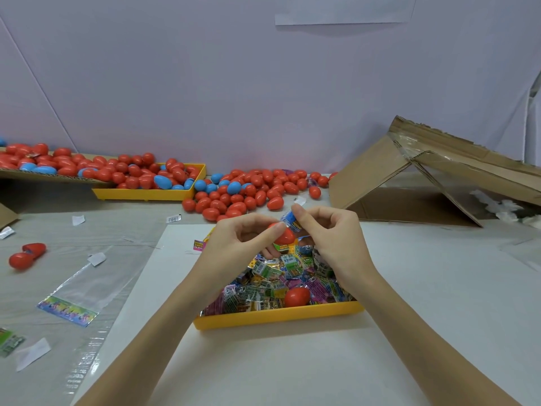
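Note:
My left hand [237, 241] grips a red plastic egg half [285, 236] above the yellow tray [278, 316]. My right hand [330, 232] pinches a small blue packet [291, 220] right at the egg half's upper edge. The tray is heaped with several colourful foil packets [275, 279], and another red egg piece [297, 297] lies on them near the front rim. Whether the packet is partly inside the egg half is hidden by my fingers.
A pile of red and blue eggs [248, 189] lies behind the tray. A second yellow tray [146, 194] and a cardboard sheet [44, 174] hold more at the back left. An open red egg [26, 254] and a clear bag [79, 291] lie left. A collapsed carton [424, 186] stands right.

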A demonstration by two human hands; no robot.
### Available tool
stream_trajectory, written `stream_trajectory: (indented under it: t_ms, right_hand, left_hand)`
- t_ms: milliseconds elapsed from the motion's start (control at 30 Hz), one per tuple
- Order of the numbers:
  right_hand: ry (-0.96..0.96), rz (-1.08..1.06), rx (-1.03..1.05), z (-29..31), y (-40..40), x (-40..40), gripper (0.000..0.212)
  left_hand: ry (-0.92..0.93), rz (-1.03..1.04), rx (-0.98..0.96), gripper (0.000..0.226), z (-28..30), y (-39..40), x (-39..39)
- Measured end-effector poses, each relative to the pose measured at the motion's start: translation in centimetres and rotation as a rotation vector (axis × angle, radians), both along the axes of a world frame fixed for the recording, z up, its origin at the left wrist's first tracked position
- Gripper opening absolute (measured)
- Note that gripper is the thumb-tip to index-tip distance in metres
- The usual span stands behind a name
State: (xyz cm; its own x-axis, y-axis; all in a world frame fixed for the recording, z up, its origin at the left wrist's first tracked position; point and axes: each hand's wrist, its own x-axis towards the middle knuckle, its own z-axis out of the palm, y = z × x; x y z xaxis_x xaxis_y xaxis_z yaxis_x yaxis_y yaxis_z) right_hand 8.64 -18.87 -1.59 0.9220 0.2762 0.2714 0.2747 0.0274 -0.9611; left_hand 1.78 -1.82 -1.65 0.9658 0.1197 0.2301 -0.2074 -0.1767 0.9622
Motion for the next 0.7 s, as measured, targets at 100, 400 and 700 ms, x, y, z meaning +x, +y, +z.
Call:
stream_trajectory:
  t_ms: [100, 400, 700]
  right_hand:
    - [-0.042, 0.016, -0.009, -0.01, -0.03, -0.03, 0.023]
    - [-0.181, 0.024, -0.094, 0.15, -0.40, 0.28, 0.023]
    - [-0.197, 0.034, -0.122, 0.04, -0.42, 0.30, 0.028]
  left_hand:
    - [0.013, -0.015, -0.047, 0.023, -0.16, -0.05, 0.07]
    - [0.049, -0.043, -0.136, 0.032, -0.44, -0.04, 0.24]
    - [0.008, -0.084, -0.163, 0.028, -0.51, 0.16, 0.43]
